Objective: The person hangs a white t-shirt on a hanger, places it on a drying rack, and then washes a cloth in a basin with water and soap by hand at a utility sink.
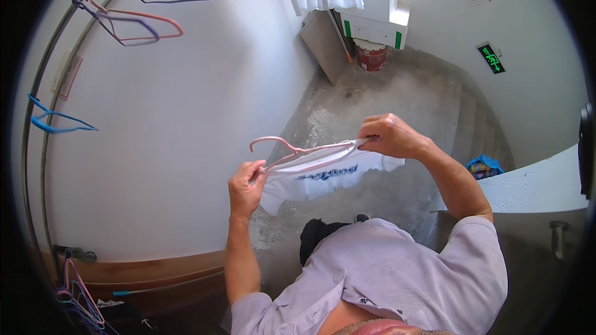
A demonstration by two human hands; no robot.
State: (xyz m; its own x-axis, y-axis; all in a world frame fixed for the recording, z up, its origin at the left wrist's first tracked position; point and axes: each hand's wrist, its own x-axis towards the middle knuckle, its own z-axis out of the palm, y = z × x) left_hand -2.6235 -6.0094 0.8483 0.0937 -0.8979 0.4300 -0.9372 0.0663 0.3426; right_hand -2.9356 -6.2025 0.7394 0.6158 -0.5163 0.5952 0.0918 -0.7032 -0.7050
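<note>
A white shirt with dark lettering on its front hangs between my two hands. A pink clothes hanger sits in its neck opening, with the hook pointing up and to the left. My left hand pinches the collar fabric at the left end of the hanger. At the other end, my right hand grips the stretched neckline, its fingers curled over the cloth. The lower part of the shirt dangles above the concrete floor.
Metal rails along the left carry colored hangers. More hangers hang at lower left. White foam boxes stand over a red bucket near a leaning board. Stairs descend at right, beside a low white wall.
</note>
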